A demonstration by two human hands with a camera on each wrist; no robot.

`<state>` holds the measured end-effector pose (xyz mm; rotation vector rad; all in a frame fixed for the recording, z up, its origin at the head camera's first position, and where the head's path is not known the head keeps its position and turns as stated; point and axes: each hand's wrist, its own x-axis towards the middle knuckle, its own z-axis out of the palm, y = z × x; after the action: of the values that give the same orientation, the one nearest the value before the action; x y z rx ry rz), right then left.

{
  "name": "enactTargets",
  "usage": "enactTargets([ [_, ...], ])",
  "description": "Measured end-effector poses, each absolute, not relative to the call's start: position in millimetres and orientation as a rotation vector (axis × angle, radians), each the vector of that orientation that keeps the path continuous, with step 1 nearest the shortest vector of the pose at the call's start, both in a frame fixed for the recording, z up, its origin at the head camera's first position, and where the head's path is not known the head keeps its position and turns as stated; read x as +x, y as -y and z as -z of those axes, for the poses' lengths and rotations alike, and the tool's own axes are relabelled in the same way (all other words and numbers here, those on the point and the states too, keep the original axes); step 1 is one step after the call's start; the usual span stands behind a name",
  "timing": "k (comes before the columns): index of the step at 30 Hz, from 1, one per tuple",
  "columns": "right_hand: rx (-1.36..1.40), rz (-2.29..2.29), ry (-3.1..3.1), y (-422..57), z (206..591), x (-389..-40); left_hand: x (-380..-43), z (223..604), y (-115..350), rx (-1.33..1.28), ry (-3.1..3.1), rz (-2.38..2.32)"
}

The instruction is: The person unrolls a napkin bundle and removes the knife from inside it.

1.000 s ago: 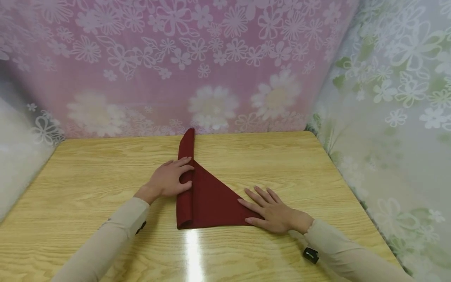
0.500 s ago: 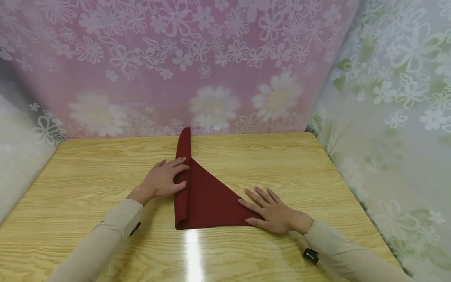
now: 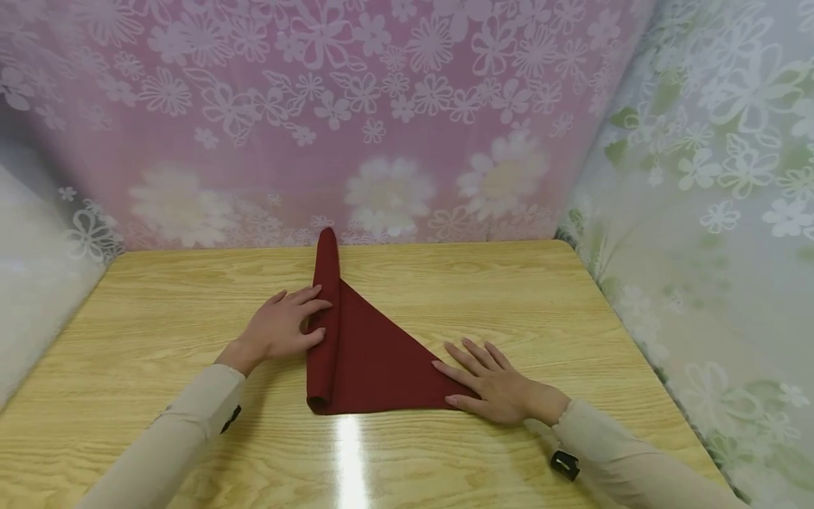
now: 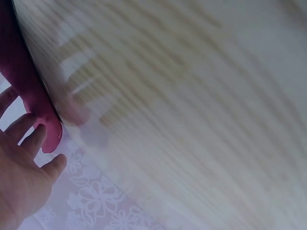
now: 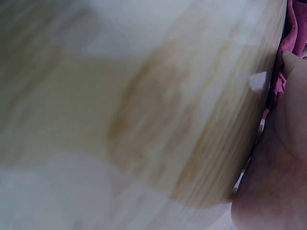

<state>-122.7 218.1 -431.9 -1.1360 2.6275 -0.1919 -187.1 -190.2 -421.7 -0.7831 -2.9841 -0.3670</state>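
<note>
A dark red cloth lies on the table, its left side rolled into an upright-running tube and its right part flat, tapering to a corner. My left hand rests on the tube from the left, fingers spread and lightly bent over it. In the left wrist view the same hand shows loosely spread fingertips against the red roll. With straight, spread fingers my right hand presses the cloth's right corner, hiding its tip. The right wrist view shows this hand's edge beside a bit of red fabric.
The wood-grain table reaches back to a pink flowered backdrop. A pale floral sheet hangs along the right side. The roll's far end reaches the table's back edge. Both sleeves have a black clip near the wrist.
My left hand and the roll have shifted left, and more flat cloth shows between the roll and the right corner. My right hand has stayed in place.
</note>
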Motion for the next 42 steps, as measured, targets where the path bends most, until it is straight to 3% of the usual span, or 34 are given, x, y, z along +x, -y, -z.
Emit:
enactTargets([
  [25,-1.137,0.226,-2.652,-219,435,-122,-176,420,199,-0.787,3.005,0.249],
  [42,-1.138,0.241,-2.644,-220,434,-121,-176,404,151,-0.872,2.962,0.174],
])
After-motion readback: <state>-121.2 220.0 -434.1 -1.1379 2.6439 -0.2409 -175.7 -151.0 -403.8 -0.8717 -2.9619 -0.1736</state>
